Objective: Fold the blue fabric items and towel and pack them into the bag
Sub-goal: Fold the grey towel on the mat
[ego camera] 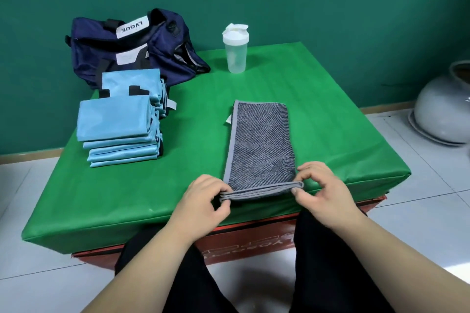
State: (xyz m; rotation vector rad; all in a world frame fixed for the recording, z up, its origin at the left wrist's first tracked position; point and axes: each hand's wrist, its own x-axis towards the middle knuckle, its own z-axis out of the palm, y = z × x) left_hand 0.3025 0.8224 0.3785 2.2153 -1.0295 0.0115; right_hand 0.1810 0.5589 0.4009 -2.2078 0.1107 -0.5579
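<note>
Nearest me, my left hand (203, 195) and right hand (323, 190) each pinch a near corner of the grey towel (262, 145), so its stacked layers line up; I judge that is for folding the long strip away from me. It lies on the green worktop (330, 114). To its left, the blue fabric items (117, 129) sit folded in a stack, handy for packing. Beyond them stands the navy bag (152, 53), with a shaker bottle (235, 53) well to its right.

- "LVQUE" is printed in black on the white label (132, 27) wrapped round the handles of the bag (162, 46); it is seen upside down.
- White lettering is carried upside down on the red box (254, 241) front under the table; it cannot be read fully.
- The tag (227, 119) on the towel (259, 142) is too small to be read.
</note>
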